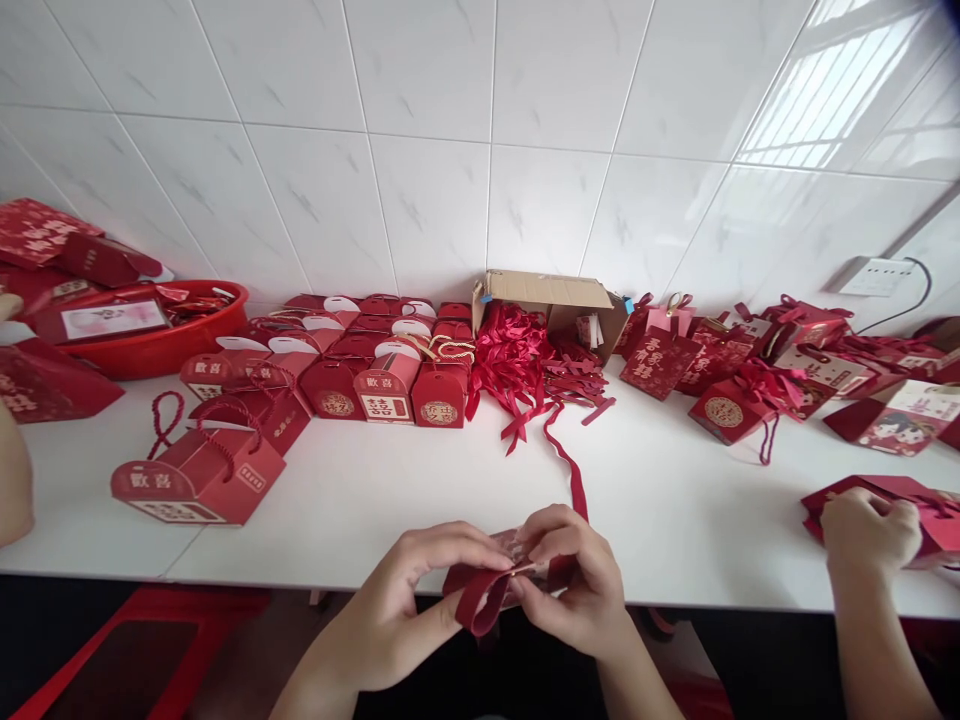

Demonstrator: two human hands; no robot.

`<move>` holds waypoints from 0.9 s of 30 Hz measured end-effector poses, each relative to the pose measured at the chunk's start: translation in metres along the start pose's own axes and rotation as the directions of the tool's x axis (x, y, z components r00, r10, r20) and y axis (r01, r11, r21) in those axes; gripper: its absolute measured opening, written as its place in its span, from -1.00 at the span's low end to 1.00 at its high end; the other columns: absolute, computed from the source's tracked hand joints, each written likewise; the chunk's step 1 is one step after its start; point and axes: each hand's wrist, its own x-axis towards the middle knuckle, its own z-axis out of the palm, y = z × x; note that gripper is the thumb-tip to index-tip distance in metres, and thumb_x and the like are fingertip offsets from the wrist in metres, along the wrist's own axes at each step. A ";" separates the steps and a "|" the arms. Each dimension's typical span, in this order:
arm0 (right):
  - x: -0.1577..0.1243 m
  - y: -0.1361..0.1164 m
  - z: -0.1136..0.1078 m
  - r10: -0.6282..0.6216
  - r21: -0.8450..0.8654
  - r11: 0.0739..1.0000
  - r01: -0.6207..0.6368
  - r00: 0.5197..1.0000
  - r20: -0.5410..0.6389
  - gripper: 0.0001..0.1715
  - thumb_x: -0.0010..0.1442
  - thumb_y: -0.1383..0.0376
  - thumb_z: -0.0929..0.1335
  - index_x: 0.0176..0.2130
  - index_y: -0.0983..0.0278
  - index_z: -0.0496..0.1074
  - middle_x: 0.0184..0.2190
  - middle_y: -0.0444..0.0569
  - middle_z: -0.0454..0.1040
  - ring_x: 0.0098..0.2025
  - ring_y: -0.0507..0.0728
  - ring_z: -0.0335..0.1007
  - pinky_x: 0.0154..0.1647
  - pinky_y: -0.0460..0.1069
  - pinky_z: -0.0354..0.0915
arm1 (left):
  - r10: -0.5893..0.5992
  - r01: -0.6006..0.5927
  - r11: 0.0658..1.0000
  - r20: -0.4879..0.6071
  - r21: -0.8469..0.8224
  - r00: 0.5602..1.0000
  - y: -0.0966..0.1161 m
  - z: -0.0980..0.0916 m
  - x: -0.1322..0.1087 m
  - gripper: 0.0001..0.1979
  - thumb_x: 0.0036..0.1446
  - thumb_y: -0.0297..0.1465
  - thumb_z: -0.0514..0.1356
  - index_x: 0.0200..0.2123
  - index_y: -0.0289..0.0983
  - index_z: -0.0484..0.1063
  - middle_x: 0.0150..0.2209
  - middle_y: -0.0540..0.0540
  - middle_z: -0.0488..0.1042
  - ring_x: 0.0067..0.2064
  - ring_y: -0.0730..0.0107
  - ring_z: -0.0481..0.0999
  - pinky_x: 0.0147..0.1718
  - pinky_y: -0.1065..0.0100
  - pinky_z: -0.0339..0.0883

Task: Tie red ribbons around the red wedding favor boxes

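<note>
Pinching flat dark-red fabric ribbon loop (pixel 472 597), left hand (pixel 409 590) and right hand (pixel 581 580) clamped on it, patterned red cardboard box (pixel 517 547) right under fingers.

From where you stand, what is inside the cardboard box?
In the cardboard box: red ribbons, spilling onto the table, and a white item at right. Whatever lies under or behind the ribbons is covered.

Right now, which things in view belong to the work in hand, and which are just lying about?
In use: left hand, right hand, ribbon, box (mostly hidden), probably ribbon pile.
Apparently just lying about: basin, socket, stool.
</note>
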 end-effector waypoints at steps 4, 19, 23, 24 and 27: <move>0.002 -0.002 0.001 -0.050 0.008 0.999 0.050 0.999 -0.020 -0.65 0.05 0.51 0.41 -0.19 0.18 0.35 -0.38 -0.05 0.47 -0.37 0.10 0.44 -0.38 0.03 0.46 | 0.029 -0.028 0.998 0.008 -0.058 1.000 -0.004 0.000 -0.002 -0.77 0.20 -0.41 0.20 -0.09 -0.15 0.55 -0.08 -0.18 0.53 0.00 0.15 0.52 0.00 0.23 0.38; 0.001 0.000 0.008 -0.073 -0.002 0.997 0.073 0.995 -0.068 -0.62 0.02 0.57 0.40 -0.22 0.19 0.34 -0.42 -0.09 0.48 -0.42 0.08 0.42 -0.38 0.04 0.38 | -0.122 0.015 0.951 -0.328 -0.310 0.937 -0.019 0.027 -0.006 -0.80 0.05 -0.33 0.33 -0.23 -0.22 0.45 -0.25 -0.11 0.54 -0.16 0.22 0.55 -0.21 0.31 0.51; -0.001 0.001 0.010 -0.036 0.005 0.999 0.037 0.993 -0.108 -0.62 0.01 0.58 0.40 -0.25 0.19 0.32 -0.44 -0.11 0.45 -0.42 0.07 0.40 -0.40 0.00 0.35 | -0.104 -0.025 0.958 -0.428 -0.287 0.898 -0.027 0.035 -0.006 -0.78 0.05 -0.35 0.34 -0.27 -0.21 0.38 -0.33 -0.05 0.53 -0.18 0.29 0.54 -0.19 0.33 0.49; -0.002 0.002 0.010 -0.009 0.024 1.000 0.011 0.994 -0.107 -0.63 0.01 0.57 0.40 -0.26 0.18 0.32 -0.44 -0.11 0.45 -0.42 0.07 0.40 -0.41 0.00 0.36 | -0.113 -0.019 0.959 -0.446 -0.281 0.888 -0.028 0.036 -0.006 -0.77 0.05 -0.36 0.34 -0.26 -0.20 0.36 -0.34 -0.04 0.53 -0.19 0.29 0.54 -0.19 0.33 0.48; -0.004 0.003 0.010 0.122 0.074 0.990 -0.116 0.990 -0.074 -0.67 0.04 0.54 0.41 -0.27 0.17 0.32 -0.35 -0.08 0.47 -0.36 0.08 0.45 -0.38 -0.02 0.40 | -0.143 0.008 0.964 -0.490 -0.267 0.860 -0.032 0.038 -0.006 -0.75 0.06 -0.37 0.32 -0.23 -0.19 0.32 -0.35 -0.01 0.51 -0.23 0.32 0.54 -0.21 0.33 0.48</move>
